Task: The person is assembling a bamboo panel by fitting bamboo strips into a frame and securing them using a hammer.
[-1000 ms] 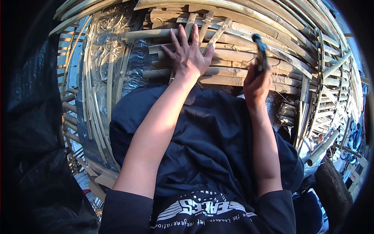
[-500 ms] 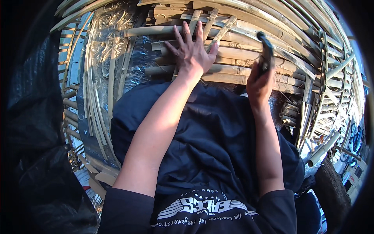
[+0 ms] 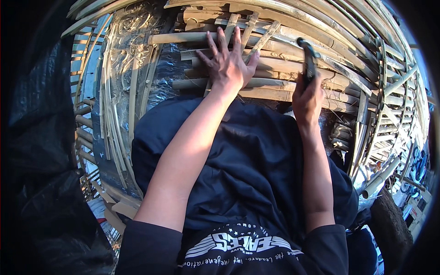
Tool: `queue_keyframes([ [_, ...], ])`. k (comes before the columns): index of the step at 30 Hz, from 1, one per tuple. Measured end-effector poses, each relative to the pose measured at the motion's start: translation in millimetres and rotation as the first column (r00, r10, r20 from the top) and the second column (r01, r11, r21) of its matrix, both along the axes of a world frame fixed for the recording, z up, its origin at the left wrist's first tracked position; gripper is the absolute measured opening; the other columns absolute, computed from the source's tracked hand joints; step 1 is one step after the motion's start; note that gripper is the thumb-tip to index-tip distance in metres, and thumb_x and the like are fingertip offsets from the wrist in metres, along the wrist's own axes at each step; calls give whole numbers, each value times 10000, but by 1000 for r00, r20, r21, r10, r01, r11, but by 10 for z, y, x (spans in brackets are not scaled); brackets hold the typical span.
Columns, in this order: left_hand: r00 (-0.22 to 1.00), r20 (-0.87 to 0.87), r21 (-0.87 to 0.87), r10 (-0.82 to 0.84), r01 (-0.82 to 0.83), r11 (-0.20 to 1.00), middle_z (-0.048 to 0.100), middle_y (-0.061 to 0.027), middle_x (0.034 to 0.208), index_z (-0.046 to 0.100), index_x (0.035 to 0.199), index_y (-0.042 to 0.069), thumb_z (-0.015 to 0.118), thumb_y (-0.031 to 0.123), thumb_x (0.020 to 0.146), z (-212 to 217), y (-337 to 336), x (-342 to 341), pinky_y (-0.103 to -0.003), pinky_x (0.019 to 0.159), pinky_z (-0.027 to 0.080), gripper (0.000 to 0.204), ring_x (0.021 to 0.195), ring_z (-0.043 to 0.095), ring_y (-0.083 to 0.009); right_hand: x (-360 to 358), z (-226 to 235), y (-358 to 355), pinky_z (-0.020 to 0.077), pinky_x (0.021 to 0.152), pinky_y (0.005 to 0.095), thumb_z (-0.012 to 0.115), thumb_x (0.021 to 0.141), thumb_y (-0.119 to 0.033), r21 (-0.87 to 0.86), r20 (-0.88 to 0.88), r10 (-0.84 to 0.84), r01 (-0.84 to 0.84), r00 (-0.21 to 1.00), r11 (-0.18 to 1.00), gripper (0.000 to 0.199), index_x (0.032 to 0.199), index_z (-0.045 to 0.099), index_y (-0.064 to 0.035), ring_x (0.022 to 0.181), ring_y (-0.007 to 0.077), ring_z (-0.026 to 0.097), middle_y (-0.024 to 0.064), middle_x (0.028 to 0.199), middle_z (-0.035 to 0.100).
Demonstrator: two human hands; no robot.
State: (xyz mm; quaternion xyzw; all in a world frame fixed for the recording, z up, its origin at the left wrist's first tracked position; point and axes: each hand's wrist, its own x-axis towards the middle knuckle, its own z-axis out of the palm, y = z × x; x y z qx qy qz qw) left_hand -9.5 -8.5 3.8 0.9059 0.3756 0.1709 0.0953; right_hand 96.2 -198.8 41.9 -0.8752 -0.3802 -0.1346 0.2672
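Note:
My left hand (image 3: 228, 69) lies spread, fingers apart, on a row of split bamboo slats (image 3: 275, 84). Short bamboo crosspieces (image 3: 266, 35) lie across the slats beside and under its fingers. My right hand (image 3: 308, 101) is closed round the handle of a dark hammer (image 3: 310, 64). The hammer is raised at the right side of the slats, its rounded head pointing up and left. Part of the handle is hidden inside my fist.
Thin bamboo strips (image 3: 111, 128) and curly shavings (image 3: 133, 46) lie to the left. A bamboo lattice (image 3: 389, 107) stands at the right, with a bamboo pole (image 3: 381, 177) below it. Dark fabric (image 3: 247, 151) covers my lap. Black plastic sheeting (image 3: 39, 137) hangs far left.
The hammer has tilted a little to the left and stands more upright, still in my right hand. My left hand stays flat on the slats; the whole view has shifted slightly.

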Motion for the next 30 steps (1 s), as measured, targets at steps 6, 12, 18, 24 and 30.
queue_keyframes([
  [6,1000,24,80,10,-12,997,233,-252,1670,250,1652,199,486,665,958,29,107,121,-815,1122,184,869,1541,137,-527,146,-71,81,516,548,455,642,1017,-132,270,139,20,-58,990,961,194,1047,515,11,599,373,665,171,733,689],
  [12,1000,-14,16,5,-5,1000,236,-256,1670,275,1645,195,496,644,966,67,1,62,-809,1126,181,843,1547,127,-521,-8,61,49,517,588,481,667,1001,-159,406,309,-57,-77,949,911,213,1073,547,2,656,435,660,227,871,676],
  [18,1000,-17,4,14,-14,1000,238,-247,1671,251,1652,208,507,644,963,27,-25,11,-821,1118,172,854,1536,140,-533,-159,351,39,505,591,516,679,993,-159,322,4,34,-34,999,946,221,1104,554,-14,719,437,695,224,860,702],
  [24,1000,20,38,8,-9,999,251,-248,1664,263,1648,198,523,656,950,-26,30,23,-817,1120,178,874,1535,166,-521,51,83,138,501,565,486,639,999,-129,175,-129,1,22,992,984,140,1040,586,-6,633,355,671,161,762,679],
  [30,1000,5,20,9,-9,1000,244,-252,1666,255,1649,198,514,647,953,-2,33,54,-822,1117,179,868,1537,158,-524,70,-87,8,498,596,527,689,994,-201,-5,-108,17,-18,994,1000,301,1119,518,14,628,352,680,161,783,685],
])
